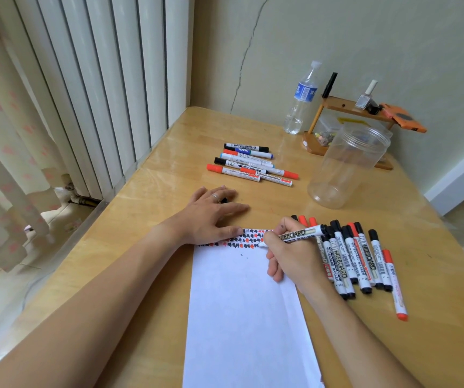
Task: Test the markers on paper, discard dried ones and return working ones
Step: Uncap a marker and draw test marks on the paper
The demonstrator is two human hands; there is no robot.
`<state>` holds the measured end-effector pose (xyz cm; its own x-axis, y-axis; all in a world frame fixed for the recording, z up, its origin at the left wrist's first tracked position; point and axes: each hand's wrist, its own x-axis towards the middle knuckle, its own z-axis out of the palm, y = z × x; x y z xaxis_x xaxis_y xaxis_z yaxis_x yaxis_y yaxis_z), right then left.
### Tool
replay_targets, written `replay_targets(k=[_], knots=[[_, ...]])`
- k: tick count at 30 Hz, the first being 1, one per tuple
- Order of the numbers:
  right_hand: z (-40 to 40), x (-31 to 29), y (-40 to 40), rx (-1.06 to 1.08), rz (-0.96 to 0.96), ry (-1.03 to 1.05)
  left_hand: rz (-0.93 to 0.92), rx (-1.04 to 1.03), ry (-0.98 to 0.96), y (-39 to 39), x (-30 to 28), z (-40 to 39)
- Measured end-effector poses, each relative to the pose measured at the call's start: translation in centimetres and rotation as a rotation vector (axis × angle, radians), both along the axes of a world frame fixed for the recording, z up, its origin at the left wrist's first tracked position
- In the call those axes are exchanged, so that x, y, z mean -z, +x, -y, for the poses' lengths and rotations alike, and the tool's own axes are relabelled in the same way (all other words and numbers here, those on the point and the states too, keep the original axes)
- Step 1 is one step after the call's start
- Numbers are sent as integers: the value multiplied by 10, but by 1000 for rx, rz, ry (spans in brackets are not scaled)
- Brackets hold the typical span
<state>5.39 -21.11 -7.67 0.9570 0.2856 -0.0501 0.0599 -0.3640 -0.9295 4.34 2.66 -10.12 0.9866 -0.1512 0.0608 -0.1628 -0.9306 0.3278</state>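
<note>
A wooden bench (152, 175) sits in a corner, radiator at its left edge and wall behind. The paper (242, 303) runs off the near edge at 6 o'clock, its far end scribbled black and red. The left hand (211, 217) lies flat, fingers spread, pressing that end. The right hand (292, 256) grips an uncapped marker (299, 235), tip on the paper. A marker pile (356, 256) lies at 3 o'clock, a sorted group (250, 163) at 12. The clear jar (345, 166) at 1 o'clock stands open, nothing visible inside
</note>
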Motion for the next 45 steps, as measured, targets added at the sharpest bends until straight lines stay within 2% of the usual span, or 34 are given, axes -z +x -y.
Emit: replay_targets(k=[10, 27, 33, 45], knots=[[-1, 2, 2, 15, 42, 4, 6, 7, 6, 1, 1, -1], [-1, 0, 1, 15, -2, -18, 6, 23, 25, 1, 0, -1], [-2, -1, 1, -5, -15, -20, -2, -2, -97, 0, -5, 1], [0, 2, 2, -15, 40, 100, 378, 7, -67, 4, -11, -2]])
